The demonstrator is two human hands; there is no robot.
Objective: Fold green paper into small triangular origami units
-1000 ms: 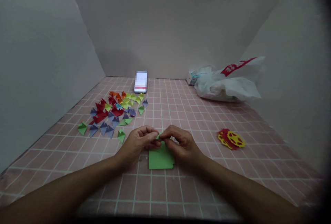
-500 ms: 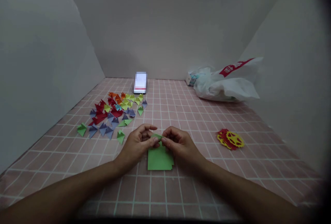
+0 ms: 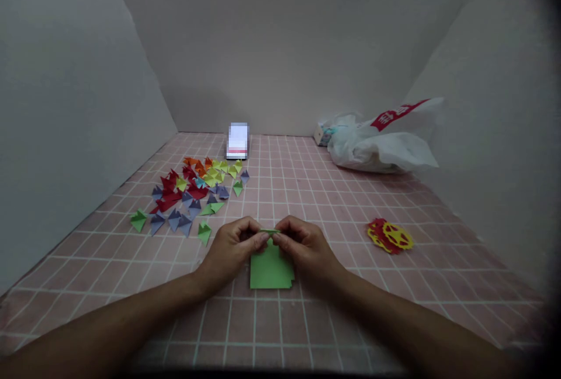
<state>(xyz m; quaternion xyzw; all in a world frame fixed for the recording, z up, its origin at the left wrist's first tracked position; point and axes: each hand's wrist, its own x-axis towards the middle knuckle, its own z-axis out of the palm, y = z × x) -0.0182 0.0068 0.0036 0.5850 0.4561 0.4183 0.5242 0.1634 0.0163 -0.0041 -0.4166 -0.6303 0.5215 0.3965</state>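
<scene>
Between my hands, a small folded piece of green paper (image 3: pixel 270 231) is pinched from both sides, seen nearly edge-on. My left hand (image 3: pixel 239 243) is closed on its left end with thumb and fingers. At its right end, my right hand (image 3: pixel 302 244) grips it the same way. Fingertips cover most of the folded piece. Directly beneath it, green square paper sheets (image 3: pixel 272 271) lie on the table, their right edge slightly uneven. Left of my left hand stands a green folded paper piece (image 3: pixel 204 232).
Several colourful folded paper pieces (image 3: pixel 188 192) spread over the left of the pink tiled-pattern table (image 3: pixel 307 320). A phone with a blurred screen (image 3: pixel 238 141) stands behind them. Red and yellow cut-out shapes (image 3: pixel 392 236) lie right. A white plastic bag (image 3: pixel 381 145) and a box (image 3: pixel 323 134) sit at the back right.
My left fingers have closed in on the folded green paper, and it has turned from a visible slanted face to nearly edge-on. The sheets below have stayed put.
</scene>
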